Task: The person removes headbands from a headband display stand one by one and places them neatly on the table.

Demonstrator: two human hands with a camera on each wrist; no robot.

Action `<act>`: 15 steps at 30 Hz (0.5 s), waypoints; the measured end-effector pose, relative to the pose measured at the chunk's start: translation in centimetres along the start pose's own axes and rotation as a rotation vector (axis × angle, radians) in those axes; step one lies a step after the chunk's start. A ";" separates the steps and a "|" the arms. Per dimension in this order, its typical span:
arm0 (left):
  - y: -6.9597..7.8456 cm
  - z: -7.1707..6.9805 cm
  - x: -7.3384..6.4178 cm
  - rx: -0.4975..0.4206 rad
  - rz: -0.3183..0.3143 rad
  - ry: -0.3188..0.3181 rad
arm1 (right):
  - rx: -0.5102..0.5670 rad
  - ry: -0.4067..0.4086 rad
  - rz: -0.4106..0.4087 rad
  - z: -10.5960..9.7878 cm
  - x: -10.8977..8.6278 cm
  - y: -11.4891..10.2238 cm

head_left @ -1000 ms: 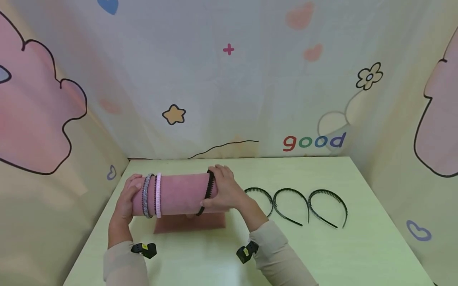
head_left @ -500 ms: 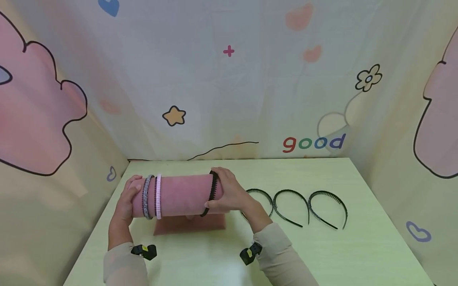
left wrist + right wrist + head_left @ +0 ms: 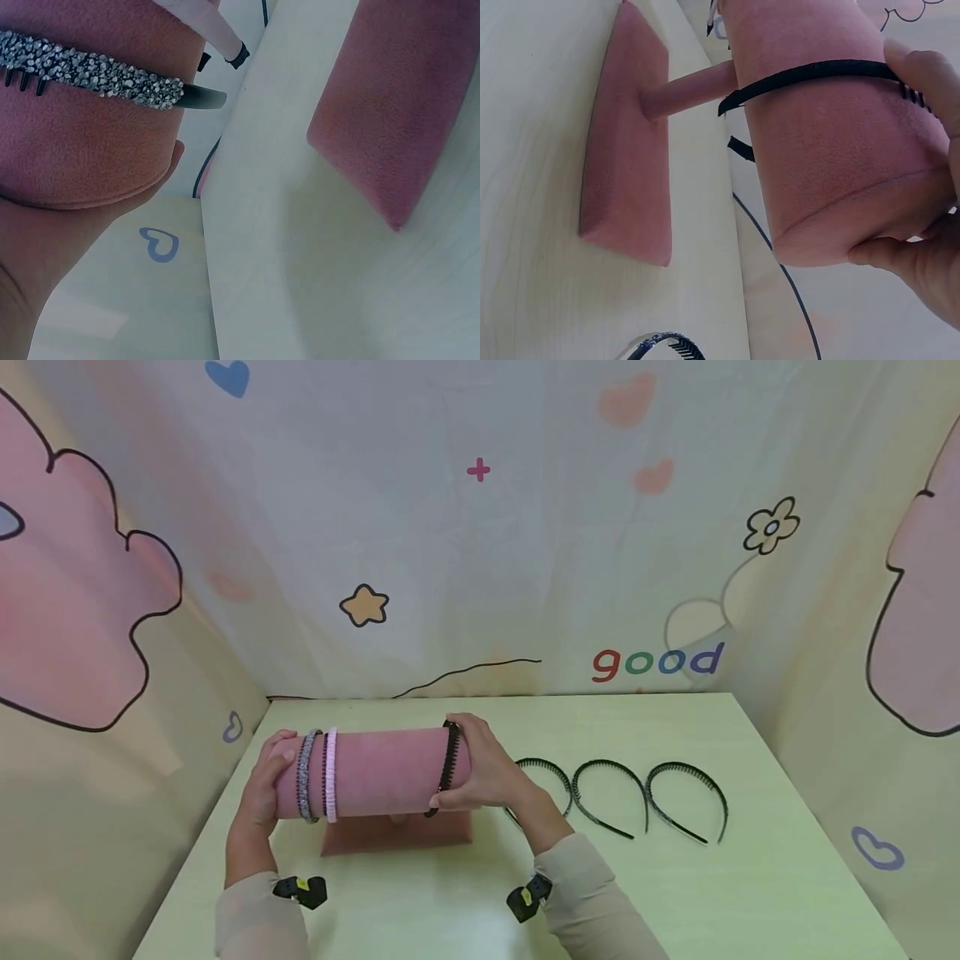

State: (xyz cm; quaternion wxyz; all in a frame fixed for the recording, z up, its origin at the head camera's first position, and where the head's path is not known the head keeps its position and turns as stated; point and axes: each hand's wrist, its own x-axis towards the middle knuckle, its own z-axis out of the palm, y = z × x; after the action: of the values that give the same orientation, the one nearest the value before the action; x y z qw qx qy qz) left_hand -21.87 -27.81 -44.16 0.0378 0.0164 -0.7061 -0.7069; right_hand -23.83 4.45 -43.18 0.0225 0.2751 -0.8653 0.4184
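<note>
A pink plush headband stand (image 3: 393, 772) has a horizontal roll on a short stem (image 3: 694, 91) above a flat pink base (image 3: 397, 835). My left hand (image 3: 262, 781) grips the roll's left end. Near that end sit a silver-grey sparkly headband (image 3: 127, 79) and a lilac headband (image 3: 331, 777), both around the roll. At the right end, a black toothed headband (image 3: 450, 764) goes over the roll, its tips open below. My right hand (image 3: 487, 768) holds this band, thumb in front and fingers on top; its far side is hidden.
Three dark toothed headbands lie in a row on the right: a left one (image 3: 543, 762) partly hidden by my right arm, a middle one (image 3: 604, 762) and a right one (image 3: 678, 766). The pale table (image 3: 787, 877) ends at a printed curtain (image 3: 480, 543).
My right hand has slid the black headband to the right along the roll, closer to its right end. My left hand stays on the left end.
</note>
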 end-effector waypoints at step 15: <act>0.3 0.0 -0.2 -0.013 0.009 -0.019 | 0.344 -0.034 0.044 -1.3 -0.9 -0.6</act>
State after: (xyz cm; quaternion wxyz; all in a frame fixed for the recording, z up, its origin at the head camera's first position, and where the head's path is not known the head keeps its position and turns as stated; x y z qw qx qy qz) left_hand -21.70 -27.84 -43.87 0.0346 0.0062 -0.7020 -0.7113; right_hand -23.04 5.49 -42.16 -0.0489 0.2630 -0.7871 0.5558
